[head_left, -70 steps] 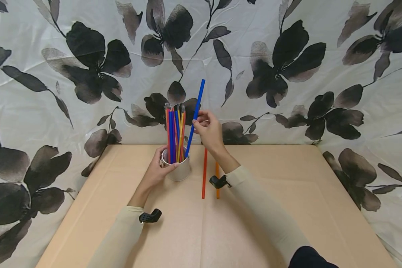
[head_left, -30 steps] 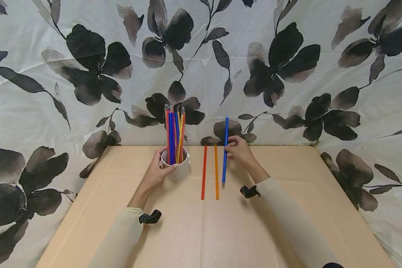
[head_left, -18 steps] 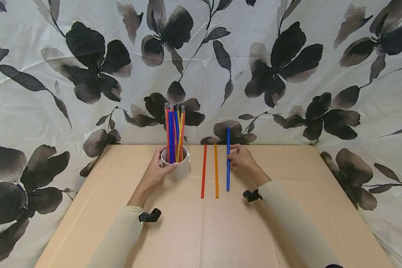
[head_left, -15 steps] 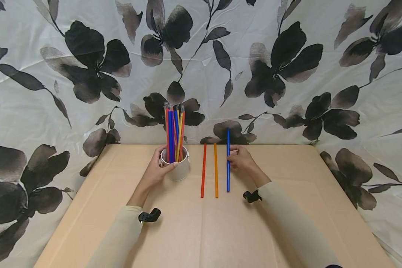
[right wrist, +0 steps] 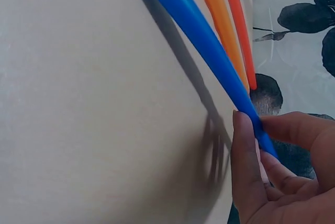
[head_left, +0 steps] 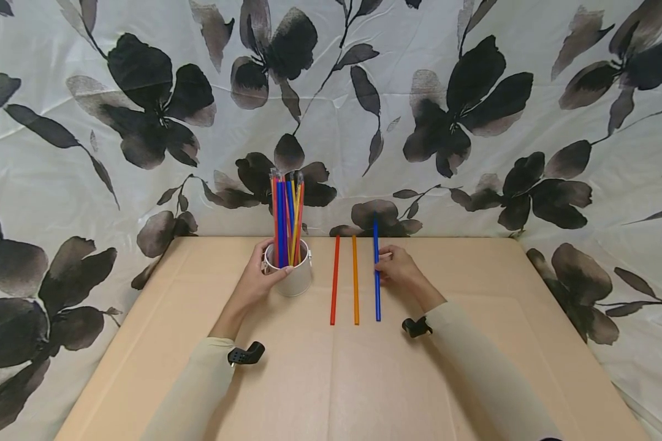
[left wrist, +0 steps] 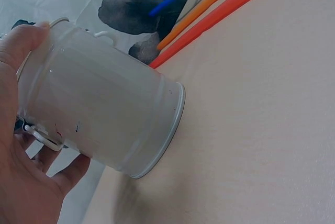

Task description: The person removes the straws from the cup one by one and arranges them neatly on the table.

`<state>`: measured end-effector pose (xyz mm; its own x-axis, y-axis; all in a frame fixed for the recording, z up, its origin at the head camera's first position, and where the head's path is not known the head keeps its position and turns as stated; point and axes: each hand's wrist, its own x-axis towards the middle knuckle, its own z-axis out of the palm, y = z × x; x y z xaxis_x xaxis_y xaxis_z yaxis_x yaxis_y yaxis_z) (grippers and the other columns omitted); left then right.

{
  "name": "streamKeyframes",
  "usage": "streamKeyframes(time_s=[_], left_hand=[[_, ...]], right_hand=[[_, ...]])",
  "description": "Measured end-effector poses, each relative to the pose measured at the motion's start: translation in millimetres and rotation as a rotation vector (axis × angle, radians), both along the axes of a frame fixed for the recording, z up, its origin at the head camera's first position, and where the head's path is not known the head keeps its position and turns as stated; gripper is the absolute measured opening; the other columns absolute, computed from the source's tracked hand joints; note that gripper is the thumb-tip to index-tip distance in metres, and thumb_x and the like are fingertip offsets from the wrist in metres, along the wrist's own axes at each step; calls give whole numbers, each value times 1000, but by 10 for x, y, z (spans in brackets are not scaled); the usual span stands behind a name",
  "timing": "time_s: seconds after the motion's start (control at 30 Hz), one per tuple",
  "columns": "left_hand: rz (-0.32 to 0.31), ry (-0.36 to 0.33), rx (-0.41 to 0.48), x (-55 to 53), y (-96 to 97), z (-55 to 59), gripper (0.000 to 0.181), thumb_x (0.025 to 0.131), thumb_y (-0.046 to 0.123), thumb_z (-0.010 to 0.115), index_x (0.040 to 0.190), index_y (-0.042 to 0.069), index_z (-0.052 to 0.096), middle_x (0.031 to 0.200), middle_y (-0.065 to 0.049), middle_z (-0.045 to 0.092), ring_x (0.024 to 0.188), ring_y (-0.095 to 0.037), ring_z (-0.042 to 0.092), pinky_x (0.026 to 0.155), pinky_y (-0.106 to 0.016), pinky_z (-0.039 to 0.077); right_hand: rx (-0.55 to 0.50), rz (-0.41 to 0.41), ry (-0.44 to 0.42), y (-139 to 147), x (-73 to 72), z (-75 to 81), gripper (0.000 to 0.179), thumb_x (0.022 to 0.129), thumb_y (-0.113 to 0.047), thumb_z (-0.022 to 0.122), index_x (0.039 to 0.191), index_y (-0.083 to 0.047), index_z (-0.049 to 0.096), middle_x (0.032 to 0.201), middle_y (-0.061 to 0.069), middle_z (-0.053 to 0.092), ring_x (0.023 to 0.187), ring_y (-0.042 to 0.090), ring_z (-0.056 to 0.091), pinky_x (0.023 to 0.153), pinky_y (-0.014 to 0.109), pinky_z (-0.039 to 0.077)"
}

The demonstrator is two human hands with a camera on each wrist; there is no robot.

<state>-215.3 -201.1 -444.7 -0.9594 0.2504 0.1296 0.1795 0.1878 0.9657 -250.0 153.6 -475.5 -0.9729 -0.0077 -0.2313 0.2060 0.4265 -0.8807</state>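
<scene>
Both close wrist views share the blue tube (right wrist: pixel 210 51).

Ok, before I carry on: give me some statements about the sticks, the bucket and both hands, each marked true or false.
1. The left hand holds the bucket. True.
2. The right hand pinches the blue stick. True.
3. The bucket is empty. False: a bundle of sticks stands in it.
4. In the head view, the orange stick appears between the red stick and the blue stick. True.
5. The orange stick is nearer the bucket than the red stick. False: the red stick is nearer.
6. The right hand touches the bucket. False: it is clearly apart from it.
</scene>
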Motion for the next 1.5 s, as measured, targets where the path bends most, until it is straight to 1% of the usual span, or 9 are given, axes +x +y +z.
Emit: streamKeyframes(time_s=[0.27,0.4,0.5,0.77,1.03,1.2,1.27,1.37,1.5], left_hand=[[-1,-3,19,-1,-11,-17,81,91,10,76,156,8,27,158,-21,32,149,-39,26,122,-62,16],[-2,-5,13,-11,-14,-26,82,91,11,76,156,8,26,159,-20,31,150,-39,26,122,-63,17],[-1,-5,10,-14,-15,-28,82,91,12,76,156,9,26,159,-20,31,150,-39,27,122,-63,18],[-13,-13,0,20,-66,-20,82,91,13,76,156,10,27,160,-19,31,150,-39,26,121,-64,17],[-23,2,1,57,-80,-21,82,91,11,76,156,8,26,159,-20,31,150,-39,26,121,-64,17],[-12,14,0,-51,-103,-203,83,91,12,76,157,11,26,160,-18,30,151,-38,25,122,-64,15],[-5,17,-3,-98,-116,-284,83,91,15,77,157,15,27,160,-15,31,151,-35,24,122,-63,14],[-1,29,-10,-119,-128,-318,82,91,19,77,156,18,28,160,-12,32,151,-32,25,123,-62,14],[-3,45,-3,-122,-138,-319,81,91,19,78,156,19,29,159,-11,33,151,-32,25,123,-61,15]], right_hand=[[128,-12,-47,-48,12,-45,42,94,-7,65,133,2,52,109,21,64,78,26,68,69,33,62],[200,-26,-66,-75,-4,-70,41,94,-8,68,131,2,53,111,21,63,76,23,67,67,30,61],[228,-32,-70,-94,-17,-89,41,93,-7,70,130,1,54,109,20,63,73,22,67,67,28,60],[260,-36,-48,-147,85,-89,43,92,-7,71,131,1,56,99,18,65,69,21,66,66,27,59],[246,-11,-35,-165,118,-98,43,91,-8,72,130,-1,56,96,15,64,72,22,63,68,26,58],[238,-8,-42,-181,111,-102,43,91,-8,72,130,-1,56,96,16,64,73,23,64,67,26,58],[249,-3,-42,-186,109,-98,43,91,-9,72,130,0,56,96,16,64,73,23,64,66,26,57],[266,0,-34,-193,115,-82,43,92,-9,72,130,1,56,96,16,64,73,22,64,65,25,56],[273,-3,-28,-208,120,-64,42,92,-10,73,129,1,56,94,15,66,72,22,64,65,25,56]])
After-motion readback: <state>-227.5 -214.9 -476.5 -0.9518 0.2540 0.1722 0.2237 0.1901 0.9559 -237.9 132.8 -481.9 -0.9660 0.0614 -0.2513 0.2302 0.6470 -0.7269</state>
